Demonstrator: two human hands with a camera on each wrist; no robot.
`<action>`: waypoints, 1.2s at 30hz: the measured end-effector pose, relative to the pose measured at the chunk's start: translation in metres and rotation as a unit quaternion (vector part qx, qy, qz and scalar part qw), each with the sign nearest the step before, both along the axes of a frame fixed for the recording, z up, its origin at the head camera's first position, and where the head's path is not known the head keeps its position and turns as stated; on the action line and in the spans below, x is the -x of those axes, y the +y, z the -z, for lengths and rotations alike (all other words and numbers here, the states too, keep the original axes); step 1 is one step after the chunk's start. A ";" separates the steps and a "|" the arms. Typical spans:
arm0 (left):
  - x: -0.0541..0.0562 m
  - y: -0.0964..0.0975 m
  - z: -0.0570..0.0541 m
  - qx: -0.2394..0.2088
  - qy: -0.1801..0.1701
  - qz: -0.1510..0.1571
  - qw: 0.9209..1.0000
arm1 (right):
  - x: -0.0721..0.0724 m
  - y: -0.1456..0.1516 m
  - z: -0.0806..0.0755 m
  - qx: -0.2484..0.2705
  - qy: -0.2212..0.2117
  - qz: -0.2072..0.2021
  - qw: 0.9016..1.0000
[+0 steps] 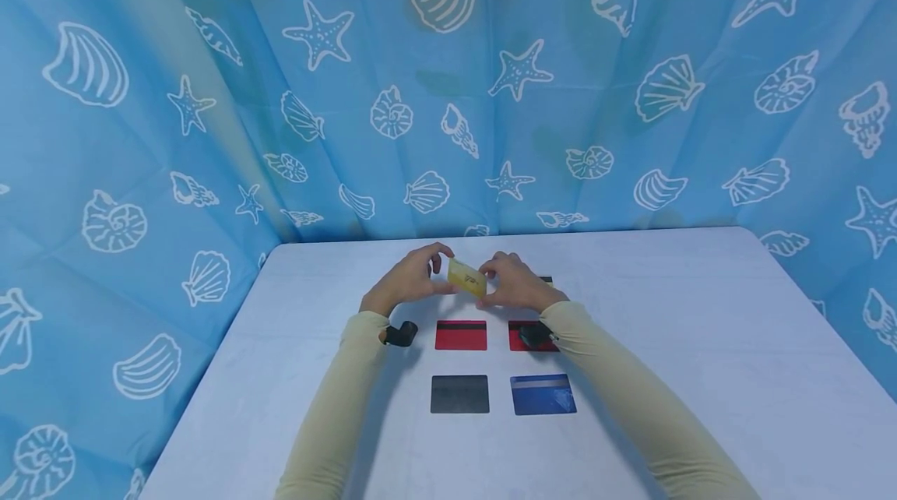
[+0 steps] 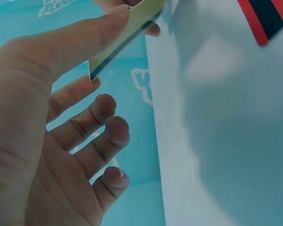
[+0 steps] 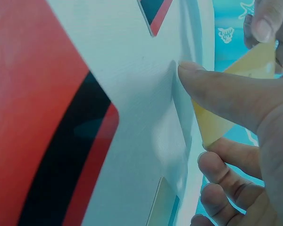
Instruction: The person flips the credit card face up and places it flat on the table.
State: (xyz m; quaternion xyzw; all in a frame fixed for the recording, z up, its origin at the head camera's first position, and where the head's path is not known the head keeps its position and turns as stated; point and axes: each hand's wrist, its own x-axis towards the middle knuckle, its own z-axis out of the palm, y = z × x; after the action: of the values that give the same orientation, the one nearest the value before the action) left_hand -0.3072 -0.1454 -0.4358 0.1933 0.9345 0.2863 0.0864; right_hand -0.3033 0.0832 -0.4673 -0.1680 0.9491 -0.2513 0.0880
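A blue curtain (image 1: 483, 64) hangs behind a white table (image 1: 701, 344). Above it, the left hand (image 1: 412, 276) and right hand (image 1: 517, 283) pinch a yellow card (image 1: 466, 278) between them. Below lie a blue card (image 1: 543, 397), a grey card (image 1: 459, 395) and two red cards (image 1: 461, 337).

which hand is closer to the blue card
Right. In the head view, the right hand is nearly straight beyond the blue card; the left hand is beyond it too, but farther left.

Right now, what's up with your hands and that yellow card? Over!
Left hand, right hand: pinching yellow card, opposite ends. Card off the table. Black wrist device partly hides one red card in head view.
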 end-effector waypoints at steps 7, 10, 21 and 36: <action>-0.001 -0.004 0.002 0.013 -0.013 -0.013 1.000 | 0.002 0.001 0.000 -0.011 0.009 -0.001 1.000; -0.001 -0.005 0.003 0.018 -0.019 -0.017 1.000 | 0.003 0.001 0.001 -0.015 0.014 -0.003 1.000; 0.002 -0.009 0.012 0.043 -0.020 -0.025 0.999 | 0.006 0.000 0.005 -0.030 0.012 0.003 0.999; 0.002 -0.011 0.019 0.065 -0.038 -0.045 0.996 | 0.005 0.001 0.005 -0.034 0.006 0.008 0.999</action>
State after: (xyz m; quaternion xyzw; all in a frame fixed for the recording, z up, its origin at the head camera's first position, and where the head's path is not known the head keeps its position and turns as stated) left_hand -0.3087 -0.1568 -0.4551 0.1342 0.9549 0.2353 0.1215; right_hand -0.3081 0.0844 -0.4718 -0.1587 0.9589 -0.2190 0.0859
